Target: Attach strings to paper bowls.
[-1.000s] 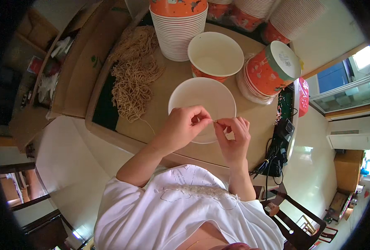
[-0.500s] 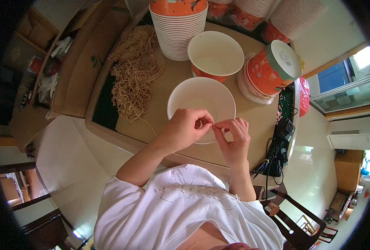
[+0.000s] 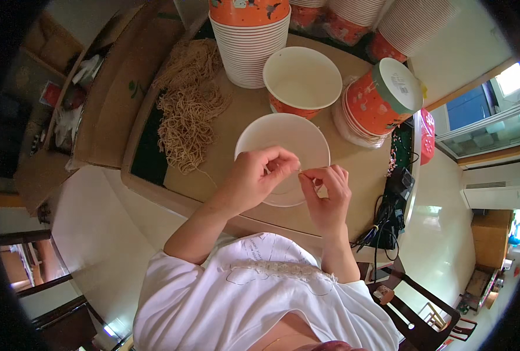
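Both hands meet over a white bowl (image 3: 283, 155) that sits near the front edge of the bench (image 3: 236, 117). Left hand (image 3: 259, 175) and right hand (image 3: 325, 196) each pinch 1 end of a thin string (image 3: 307, 171); the fingertips nearly touch, and the string runs short between them just above the bowl's near rim. Both hands are closed in a fine pinch, not clenched. What the fingers do to the string is too small to tell.

Toward the left edge of the bench lies a large heap of tan strings (image 3: 187, 111); 1 loose strand trails from it toward the left wrist. Behind the white bowl stands an open orange paper cup (image 3: 302, 79), empty as far as can be seen. At the back edge is a tall stack of cups (image 3: 249, 41); on the right, another stack lies tilted on its side (image 3: 377, 102).

Progress, as a judgement: early. The heap looks barely reduced, and no finished cup is evident.

Against the frames 1.0 s and 0.5 s ago: hands are in nearly the same spot over the bowl, fingertips drawn slightly closer. Bowl, cups and heap are unmoved.
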Demonstrator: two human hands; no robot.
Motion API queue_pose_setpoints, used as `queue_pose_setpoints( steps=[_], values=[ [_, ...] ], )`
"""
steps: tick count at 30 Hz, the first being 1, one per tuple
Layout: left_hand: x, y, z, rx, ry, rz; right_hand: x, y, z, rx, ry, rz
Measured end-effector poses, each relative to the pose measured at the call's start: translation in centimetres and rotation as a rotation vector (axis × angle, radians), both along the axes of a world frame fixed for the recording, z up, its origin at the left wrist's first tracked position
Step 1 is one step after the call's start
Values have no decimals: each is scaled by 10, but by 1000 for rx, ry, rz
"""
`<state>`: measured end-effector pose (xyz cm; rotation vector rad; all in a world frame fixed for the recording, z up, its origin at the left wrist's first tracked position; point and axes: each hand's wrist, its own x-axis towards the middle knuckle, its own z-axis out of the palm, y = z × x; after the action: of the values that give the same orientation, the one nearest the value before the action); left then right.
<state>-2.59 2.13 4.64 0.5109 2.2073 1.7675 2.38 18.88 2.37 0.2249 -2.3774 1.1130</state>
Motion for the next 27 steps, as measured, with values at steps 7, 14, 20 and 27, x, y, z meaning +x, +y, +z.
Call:
queue_pose_setpoints(
  steps=[7,14,20,27],
  values=[
    [2,6,2,-92,141,9,2,-1,0,-7,-20,9],
    [3,15,-5,-180,451,175,3,0,2,-13,-18,33],
    [7,13,12,-127,383,54,2,-2,5,-164,-84,11],
    [7,-8,36,-226,459,-58,-7,29,7,-266,-165,302]
  ],
)
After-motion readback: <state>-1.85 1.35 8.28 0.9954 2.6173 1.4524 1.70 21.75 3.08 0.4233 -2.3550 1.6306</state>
